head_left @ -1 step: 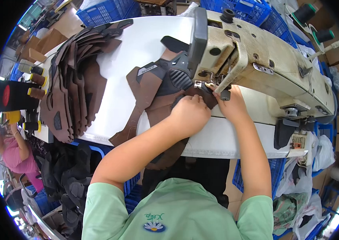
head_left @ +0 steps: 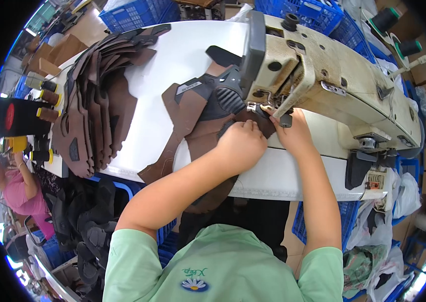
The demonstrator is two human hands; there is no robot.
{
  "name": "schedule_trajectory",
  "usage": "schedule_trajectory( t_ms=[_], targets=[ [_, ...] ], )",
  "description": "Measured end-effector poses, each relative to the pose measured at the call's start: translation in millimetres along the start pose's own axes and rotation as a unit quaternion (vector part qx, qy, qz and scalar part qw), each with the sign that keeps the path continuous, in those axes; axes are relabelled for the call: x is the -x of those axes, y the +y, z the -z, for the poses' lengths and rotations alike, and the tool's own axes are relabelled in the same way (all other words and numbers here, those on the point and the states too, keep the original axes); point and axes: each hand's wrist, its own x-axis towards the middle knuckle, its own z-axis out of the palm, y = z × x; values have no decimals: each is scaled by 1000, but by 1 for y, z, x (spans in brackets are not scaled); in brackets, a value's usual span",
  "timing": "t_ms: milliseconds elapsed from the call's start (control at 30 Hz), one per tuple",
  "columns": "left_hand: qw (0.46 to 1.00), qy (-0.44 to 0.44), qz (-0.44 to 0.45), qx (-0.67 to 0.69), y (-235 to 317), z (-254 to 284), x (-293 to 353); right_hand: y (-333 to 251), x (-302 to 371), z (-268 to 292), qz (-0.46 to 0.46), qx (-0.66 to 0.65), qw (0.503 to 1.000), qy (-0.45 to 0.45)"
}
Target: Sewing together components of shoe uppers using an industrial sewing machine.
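Observation:
A brown and dark grey shoe upper [head_left: 200, 130] lies spread on the white table, part of it under the head of a sewing machine [head_left: 318, 65]. My left hand [head_left: 243, 143] is closed, its curled fingers gripping the brown material just in front of the presser foot [head_left: 251, 106]. Close beside the needle area, my right hand [head_left: 293, 132] pinches the edge of the same piece; its fingertips are partly hidden behind the machine's lever. One brown flap of the upper hangs over the table's front edge below my left forearm.
A fanned stack of brown shoe uppers [head_left: 95, 108] covers the table's left side. Thread spools [head_left: 47, 116] stand beyond it, near a person in pink [head_left: 22, 191]. Black shoe parts [head_left: 90, 229] fill the lower left. Blue crates [head_left: 137, 17] stand behind the table.
The whole view has shifted slightly. My hands and the shoe upper keep the same places relative to the sewing machine.

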Motion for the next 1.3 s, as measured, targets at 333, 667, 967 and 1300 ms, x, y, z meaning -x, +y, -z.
schedule_trajectory(
  t_ms=[333, 667, 967, 1300],
  targets=[
    [952, 31, 269, 143, 68, 20, 149, 3, -5, -4, -1, 17, 1000, 6],
    [976, -43, 197, -85, 5, 169, 152, -23, 1, 3, 55, 47, 996, 54],
    [966, -29, 36, -254, -149, 195, 99, -74, 6, -20, 51, 114, 989, 77],
    [993, -68, -4, -93, -40, 69, 42, -56, 4, 3, 73, 48, 996, -7]
  ],
)
